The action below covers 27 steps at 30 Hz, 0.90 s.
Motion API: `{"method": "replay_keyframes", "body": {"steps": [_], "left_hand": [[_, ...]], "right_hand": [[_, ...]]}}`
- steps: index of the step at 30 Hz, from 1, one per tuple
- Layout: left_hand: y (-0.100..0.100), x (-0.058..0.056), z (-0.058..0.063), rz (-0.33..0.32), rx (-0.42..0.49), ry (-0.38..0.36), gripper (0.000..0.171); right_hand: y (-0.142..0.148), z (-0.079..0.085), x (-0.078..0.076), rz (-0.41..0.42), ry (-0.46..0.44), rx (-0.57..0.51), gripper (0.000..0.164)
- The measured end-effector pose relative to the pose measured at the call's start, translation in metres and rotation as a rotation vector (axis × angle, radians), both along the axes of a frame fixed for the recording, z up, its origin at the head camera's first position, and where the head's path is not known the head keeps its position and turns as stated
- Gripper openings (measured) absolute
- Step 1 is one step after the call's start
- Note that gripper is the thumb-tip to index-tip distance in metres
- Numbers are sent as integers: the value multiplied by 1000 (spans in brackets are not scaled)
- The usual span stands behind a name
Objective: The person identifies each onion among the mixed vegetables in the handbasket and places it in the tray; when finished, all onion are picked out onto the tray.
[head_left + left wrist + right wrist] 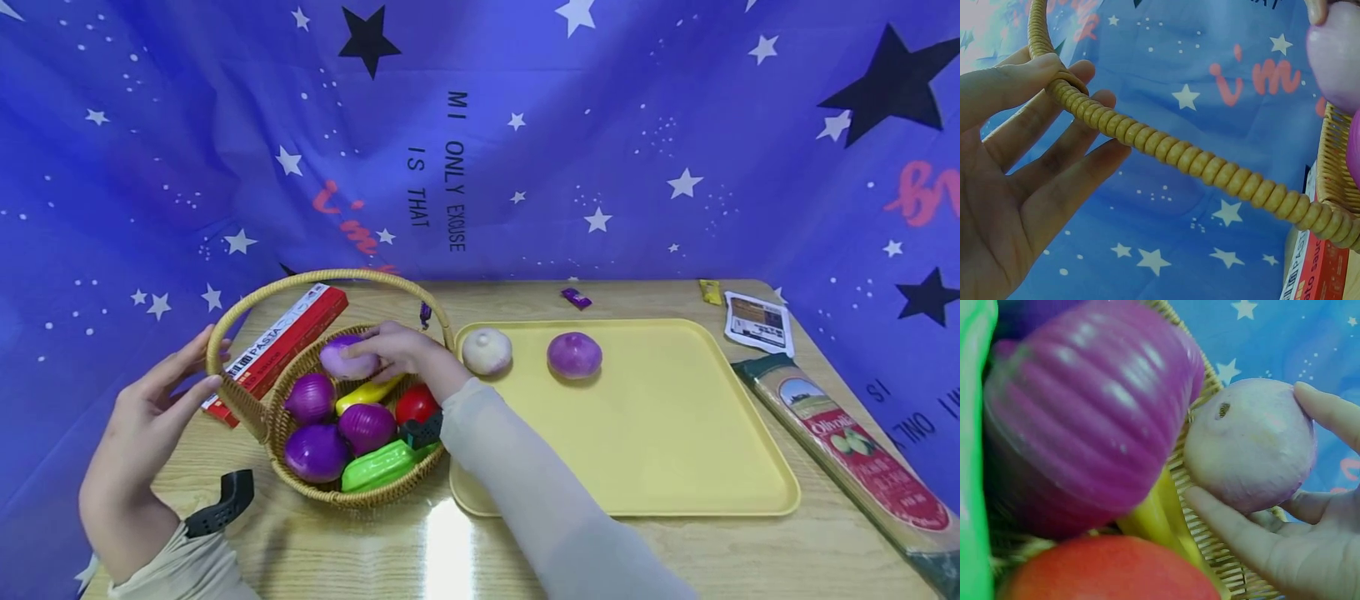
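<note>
A wicker basket [337, 497] with a tall handle [1210, 169] stands at the left of the table. My left hand [135, 442] pinches the handle's left side between thumb and fingers. My right hand [397, 346] grips a purple-and-white turnip [1254, 444] over the back of the basket, its pale underside showing in the right wrist view. Inside the basket lie ridged purple onions [367, 427], a smooth purple vegetable [316, 454], a yellow banana-like piece [365, 395], a red round piece [416, 404] and a green ridged vegetable [382, 467].
Right of the basket, a yellow tray [637, 433] carries a whitish turnip [487, 351] and a purple one [574, 356]. Behind the basket lies a red pasta box [300, 333]. A long pasta packet [855, 450], a white sachet [759, 323] and small wrapped sweets [577, 297] lie around the tray.
</note>
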<state>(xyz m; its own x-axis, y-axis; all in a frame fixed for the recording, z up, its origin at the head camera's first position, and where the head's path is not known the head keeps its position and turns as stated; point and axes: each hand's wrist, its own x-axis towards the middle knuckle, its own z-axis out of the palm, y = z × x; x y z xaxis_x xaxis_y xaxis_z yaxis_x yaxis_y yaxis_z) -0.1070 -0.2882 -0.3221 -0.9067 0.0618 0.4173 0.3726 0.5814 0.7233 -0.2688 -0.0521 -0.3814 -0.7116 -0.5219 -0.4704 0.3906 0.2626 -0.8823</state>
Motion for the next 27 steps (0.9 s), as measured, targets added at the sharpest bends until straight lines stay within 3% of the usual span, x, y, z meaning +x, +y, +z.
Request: {"method": "replay_keyframes", "body": {"steps": [8,12,27], "left_hand": [[0,3,0,12,7,-4,54],[0,2,-1,12,11,-3,54],[1,1,0,5,-10,8,53]], "right_hand": [[1,2,7,-13,-105,-325,65],[2,3,10,-15,-158,-438,63],[11,4,19,3,-128,-594,66]]}}
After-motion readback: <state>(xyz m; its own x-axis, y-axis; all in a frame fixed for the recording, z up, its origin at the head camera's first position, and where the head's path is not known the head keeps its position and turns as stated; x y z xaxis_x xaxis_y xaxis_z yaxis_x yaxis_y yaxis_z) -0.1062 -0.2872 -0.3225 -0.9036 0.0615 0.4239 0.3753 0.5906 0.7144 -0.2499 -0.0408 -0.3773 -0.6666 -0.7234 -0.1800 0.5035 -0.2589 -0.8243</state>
